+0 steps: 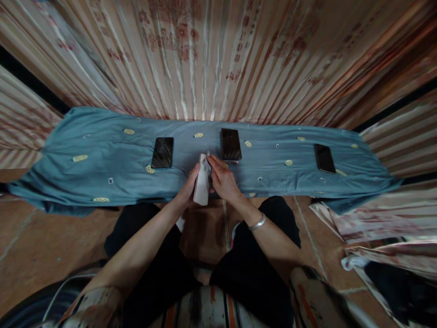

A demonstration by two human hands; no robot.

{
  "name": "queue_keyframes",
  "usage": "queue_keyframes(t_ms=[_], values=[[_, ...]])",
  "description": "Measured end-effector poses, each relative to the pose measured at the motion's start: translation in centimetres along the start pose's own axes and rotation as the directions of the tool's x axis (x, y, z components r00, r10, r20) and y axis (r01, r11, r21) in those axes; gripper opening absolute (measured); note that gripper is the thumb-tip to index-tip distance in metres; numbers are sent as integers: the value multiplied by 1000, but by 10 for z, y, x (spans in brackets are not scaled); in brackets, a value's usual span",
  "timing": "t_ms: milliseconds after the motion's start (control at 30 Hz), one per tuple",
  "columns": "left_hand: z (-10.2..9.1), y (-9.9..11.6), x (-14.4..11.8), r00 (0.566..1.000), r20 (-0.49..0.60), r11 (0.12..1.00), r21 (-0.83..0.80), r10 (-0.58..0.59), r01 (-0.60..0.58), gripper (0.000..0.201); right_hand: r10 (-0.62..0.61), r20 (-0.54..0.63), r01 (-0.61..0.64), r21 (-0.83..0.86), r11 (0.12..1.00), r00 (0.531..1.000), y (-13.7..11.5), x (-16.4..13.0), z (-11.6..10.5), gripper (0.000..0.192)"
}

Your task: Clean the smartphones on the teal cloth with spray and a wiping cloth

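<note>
Head view, person seated, both forearms extended forward over the knees.

Left hand (188,186): fingers curled around the left edge of a pale, flat oblong object (202,180), held roughly upright with its long axis running away from the body. Thumb side lies against the object's face. Grip closed on it.

Right hand (222,178): fingers bent, fingertips pinching the upper far corner of the same pale object; palm lies alongside its right edge. Whether a cloth or a cased device is held, cannot tell; surface looks whitish-grey with faint mottling. A metal bangle (257,222) sits on the right wrist.

Position of held object: above the near edge of the blue cloth (102,159), centre of frame, between the two nearer phones.

On the blue cloth, which covers a long low surface and carries small yellow oval motifs:
- dark phone (162,152), screen up, left of the hands, apart from them;
- dark phone (230,145), screen up, just beyond the right hand's fingertips, near but not touching;
- dark phone (324,158), far right, well apart.

Behind the surface: a patterned pink-and-cream curtain (211,59) hanging in folds. Below: brown tiled floor (41,241), black trousers (252,264) on both legs.
</note>
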State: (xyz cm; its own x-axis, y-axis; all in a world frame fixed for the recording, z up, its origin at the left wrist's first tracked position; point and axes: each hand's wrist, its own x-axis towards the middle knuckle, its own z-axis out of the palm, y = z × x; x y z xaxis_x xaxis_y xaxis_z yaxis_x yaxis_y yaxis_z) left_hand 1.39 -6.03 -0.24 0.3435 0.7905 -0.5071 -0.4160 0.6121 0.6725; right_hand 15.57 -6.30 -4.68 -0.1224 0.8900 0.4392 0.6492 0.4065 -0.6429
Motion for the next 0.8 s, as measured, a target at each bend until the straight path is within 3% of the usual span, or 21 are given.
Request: queue_keyframes(t_ms=[233,400,800], values=[[4,9,-8,999,-25,998,-50,25,-27,43,39,-9,-39,-11,999,999,1,-3,6,50],[6,13,-6,1000,-26,987,-160,12,-16,44,-12,26,12,-28,1000,1000,-10,-8,7,49],[5,14,-3,999,-44,980,-197,32,-40,43,-17,14,18,-71,997,1000,-12,-7,7,48]])
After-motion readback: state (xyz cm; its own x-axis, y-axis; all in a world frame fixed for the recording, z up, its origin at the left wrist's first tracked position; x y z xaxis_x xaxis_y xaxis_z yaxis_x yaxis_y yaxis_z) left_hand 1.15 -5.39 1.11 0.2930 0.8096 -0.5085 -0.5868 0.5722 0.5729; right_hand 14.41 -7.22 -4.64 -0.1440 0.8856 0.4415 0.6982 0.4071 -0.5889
